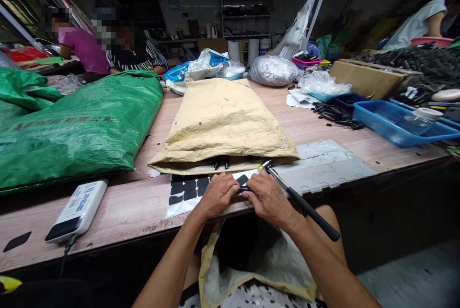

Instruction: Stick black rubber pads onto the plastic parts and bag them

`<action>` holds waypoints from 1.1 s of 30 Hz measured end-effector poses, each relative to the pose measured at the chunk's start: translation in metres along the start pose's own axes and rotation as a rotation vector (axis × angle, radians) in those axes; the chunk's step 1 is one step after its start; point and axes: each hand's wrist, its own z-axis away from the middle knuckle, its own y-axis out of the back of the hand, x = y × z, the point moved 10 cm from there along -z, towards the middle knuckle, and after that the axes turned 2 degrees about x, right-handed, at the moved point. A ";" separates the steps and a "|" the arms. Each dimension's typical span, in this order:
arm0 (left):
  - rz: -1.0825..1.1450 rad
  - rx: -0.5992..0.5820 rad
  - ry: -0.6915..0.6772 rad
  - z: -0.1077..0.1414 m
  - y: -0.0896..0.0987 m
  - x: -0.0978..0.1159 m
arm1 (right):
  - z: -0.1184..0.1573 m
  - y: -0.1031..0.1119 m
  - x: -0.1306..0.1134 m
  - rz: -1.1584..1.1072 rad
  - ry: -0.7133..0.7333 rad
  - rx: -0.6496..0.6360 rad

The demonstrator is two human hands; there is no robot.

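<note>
Between my left hand (220,194) and my right hand (268,195) is a small black part (245,188), pinched by the fingers of both just above the table's front edge. Its exact kind is hard to make out. Beneath the hands lies a white sheet of black stickers (190,187), partly covered by them. A hammer (305,207) rests beside my right hand, its metal head on the table and its black handle jutting past the edge. Behind my hands, a yellow woven sack (226,116) lies with its mouth towards me, black pieces showing inside.
A green sack (72,126) and a white power bank (77,210) with a cable lie to the left. Right are a grey board (323,166), a blue tray (388,121) and black parts (338,115). An open sack (258,269) covers my lap. Several people sit beyond.
</note>
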 end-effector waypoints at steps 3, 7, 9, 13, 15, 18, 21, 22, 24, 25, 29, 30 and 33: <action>-0.002 -0.015 0.004 -0.001 0.000 0.000 | 0.000 -0.001 0.000 -0.034 -0.004 0.031; -0.004 -0.035 0.020 -0.002 0.000 0.001 | 0.002 -0.007 0.008 -0.126 -0.025 0.016; 0.004 -0.036 0.034 -0.002 0.001 0.001 | 0.004 -0.008 0.013 -0.182 -0.052 0.006; 0.034 -0.036 0.051 -0.002 0.001 0.000 | 0.009 -0.003 0.020 -0.281 -0.084 0.024; 0.053 -0.040 0.054 -0.002 0.001 -0.001 | 0.010 0.000 0.021 -0.315 -0.083 0.042; 0.067 -0.043 0.052 -0.002 0.001 0.000 | 0.012 0.002 0.023 -0.335 -0.077 0.063; 0.074 -0.042 0.054 -0.003 0.002 0.000 | 0.013 0.001 0.024 -0.334 -0.080 0.069; 0.077 -0.042 0.056 -0.003 0.002 0.000 | 0.013 0.000 0.023 -0.334 -0.081 0.071; 0.080 -0.036 0.060 -0.002 0.003 0.000 | 0.013 0.001 0.022 -0.338 -0.078 0.078; 0.081 -0.035 0.059 -0.002 0.003 0.001 | 0.013 0.003 0.021 -0.344 -0.073 0.085; 0.072 -0.034 0.041 -0.002 0.004 0.004 | 0.018 0.019 0.026 -0.328 -0.073 0.173; 0.077 -0.029 0.040 -0.002 0.004 0.004 | 0.020 0.025 0.032 -0.296 -0.093 0.213; 0.108 -0.007 0.043 -0.002 0.006 0.005 | 0.029 0.042 0.060 -0.127 -0.220 0.325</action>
